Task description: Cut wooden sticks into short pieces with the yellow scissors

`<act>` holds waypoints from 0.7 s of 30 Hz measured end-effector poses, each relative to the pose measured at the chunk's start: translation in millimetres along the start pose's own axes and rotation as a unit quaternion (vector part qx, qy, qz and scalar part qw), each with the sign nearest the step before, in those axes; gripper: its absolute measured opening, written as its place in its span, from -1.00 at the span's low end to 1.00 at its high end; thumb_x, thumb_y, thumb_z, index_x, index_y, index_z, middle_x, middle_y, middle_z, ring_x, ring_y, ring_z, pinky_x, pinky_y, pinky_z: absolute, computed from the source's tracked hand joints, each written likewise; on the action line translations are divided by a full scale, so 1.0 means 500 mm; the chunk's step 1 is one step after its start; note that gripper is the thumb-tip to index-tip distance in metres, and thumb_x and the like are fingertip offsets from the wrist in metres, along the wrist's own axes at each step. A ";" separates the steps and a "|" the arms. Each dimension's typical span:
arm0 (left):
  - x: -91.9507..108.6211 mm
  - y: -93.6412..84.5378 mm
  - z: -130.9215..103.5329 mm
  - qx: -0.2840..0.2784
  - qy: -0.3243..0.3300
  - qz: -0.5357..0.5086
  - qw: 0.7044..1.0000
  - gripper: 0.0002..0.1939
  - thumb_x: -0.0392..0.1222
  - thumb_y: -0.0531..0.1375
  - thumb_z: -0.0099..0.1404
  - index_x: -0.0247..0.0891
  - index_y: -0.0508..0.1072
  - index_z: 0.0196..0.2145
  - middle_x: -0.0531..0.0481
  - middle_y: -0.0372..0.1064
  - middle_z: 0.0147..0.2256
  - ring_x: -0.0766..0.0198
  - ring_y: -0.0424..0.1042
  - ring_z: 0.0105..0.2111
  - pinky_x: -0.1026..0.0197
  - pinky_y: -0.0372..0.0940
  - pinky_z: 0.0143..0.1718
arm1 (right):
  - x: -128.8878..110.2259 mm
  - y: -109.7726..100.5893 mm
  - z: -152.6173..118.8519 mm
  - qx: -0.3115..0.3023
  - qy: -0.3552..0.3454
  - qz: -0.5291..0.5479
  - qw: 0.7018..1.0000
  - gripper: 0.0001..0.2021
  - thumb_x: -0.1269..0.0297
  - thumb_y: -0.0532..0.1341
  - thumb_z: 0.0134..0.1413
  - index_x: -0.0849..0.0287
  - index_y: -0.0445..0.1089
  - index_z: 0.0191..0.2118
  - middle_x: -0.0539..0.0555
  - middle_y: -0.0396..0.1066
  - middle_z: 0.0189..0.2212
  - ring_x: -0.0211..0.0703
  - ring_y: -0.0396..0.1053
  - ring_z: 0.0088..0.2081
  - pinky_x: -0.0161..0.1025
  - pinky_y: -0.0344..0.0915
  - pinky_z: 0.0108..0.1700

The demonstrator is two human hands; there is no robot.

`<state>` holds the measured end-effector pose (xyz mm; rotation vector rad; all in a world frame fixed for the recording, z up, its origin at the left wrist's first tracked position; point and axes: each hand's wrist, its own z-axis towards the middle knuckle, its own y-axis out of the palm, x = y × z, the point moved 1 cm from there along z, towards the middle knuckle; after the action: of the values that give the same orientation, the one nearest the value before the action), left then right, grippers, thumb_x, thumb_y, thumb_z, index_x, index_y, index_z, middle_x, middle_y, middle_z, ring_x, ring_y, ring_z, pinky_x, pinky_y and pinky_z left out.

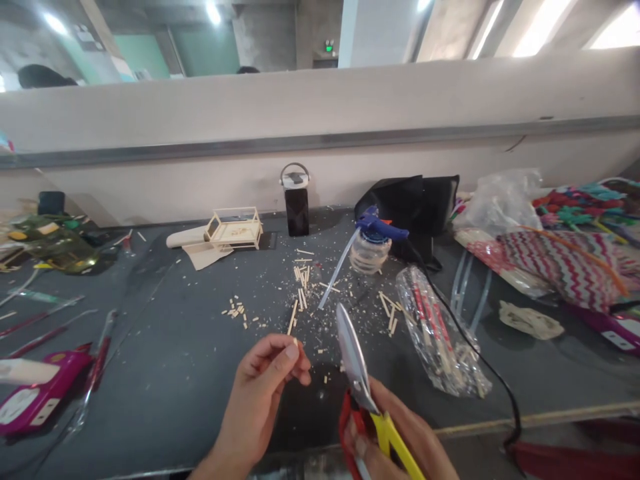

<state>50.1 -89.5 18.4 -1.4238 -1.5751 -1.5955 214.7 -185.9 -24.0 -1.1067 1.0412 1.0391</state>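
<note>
My left hand (pixel 265 380) is closed in a pinch, with the pale end of a small wooden stick (pixel 295 342) showing at the thumb tip. Just beyond these fingers is another length of stick (pixel 293 318); I cannot tell whether it is the same piece. My right hand (pixel 400 427) is wrapped round the red and yellow handles of a pair of scissors (pixel 356 363), blades pointing up and away. Short cut bits (pixel 237 309) and several longer sticks (pixel 301 277) lie scattered on the dark table beyond both hands.
A small wooden frame model (pixel 235 230) stands at the back left. A blue glue gun (pixel 385 228) rests on a clear round container (pixel 370 257). Plastic-wrapped sticks (pixel 440 333) and a black cable (pixel 480 347) lie right; a magenta device (pixel 45 393) lies left.
</note>
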 end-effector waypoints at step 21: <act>0.006 -0.006 -0.035 -0.013 0.100 0.155 0.983 -0.89 -0.16 0.25 0.26 -0.20 0.53 -0.39 0.06 0.47 -0.54 0.30 0.43 -0.50 0.31 0.31 -0.40 | -0.051 0.011 0.035 -0.027 -0.137 -0.255 0.957 -0.45 0.42 0.28 0.01 0.10 0.24 0.16 0.18 0.32 -0.15 -0.05 0.43 -0.18 -0.14 0.50 -0.17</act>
<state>40.4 -104.0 23.4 -1.3942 -1.1598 -1.5210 206.3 -170.8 2.3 -1.1552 0.4683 0.7732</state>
